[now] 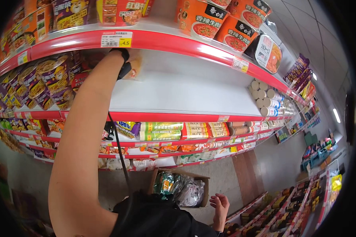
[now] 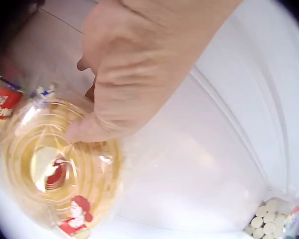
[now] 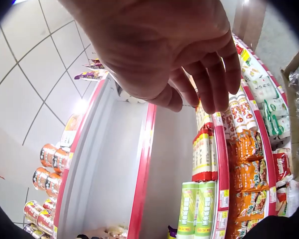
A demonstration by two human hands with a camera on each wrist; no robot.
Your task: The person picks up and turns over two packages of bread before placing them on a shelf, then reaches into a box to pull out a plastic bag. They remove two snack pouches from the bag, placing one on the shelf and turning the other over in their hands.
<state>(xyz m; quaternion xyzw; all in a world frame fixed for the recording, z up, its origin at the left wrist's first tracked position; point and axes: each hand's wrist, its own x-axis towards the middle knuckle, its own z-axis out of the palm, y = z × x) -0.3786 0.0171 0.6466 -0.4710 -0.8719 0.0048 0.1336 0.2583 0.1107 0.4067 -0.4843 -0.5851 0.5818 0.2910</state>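
Within the white shelf (image 1: pixel 178 89), left of middle: round wrapped packet (image 2: pixel 32 149) under left hand's (image 2: pixel 134 74) thumb; can't tell if fingers grip. Right hand (image 3: pixel 159 55) well apart, fingers loose.

Clear package (image 2: pixel 27 149) — underside hidden, label (image 2: pixel 75 219) blurred.

Garment (image 1: pixel 162 215): black, matte, loosely folded cloth; left sleeve ended above elbow. Left forearm (image 1: pixel 83 110): bare, smooth, tapered toward wrist. Wrist strap (image 1: pixel 125 54): black, narrow band; compact black block-shaped unit (image 1: pixel 124 70) attached. Cable (image 1: pixel 120 152): thin, black, routed near-side from left wrist area to garment. Left hand (image 2: pixel 129 64): bare, skin creased near thumb base. Right hand (image 3: pixel 164 50): bare, fingertips rounded.
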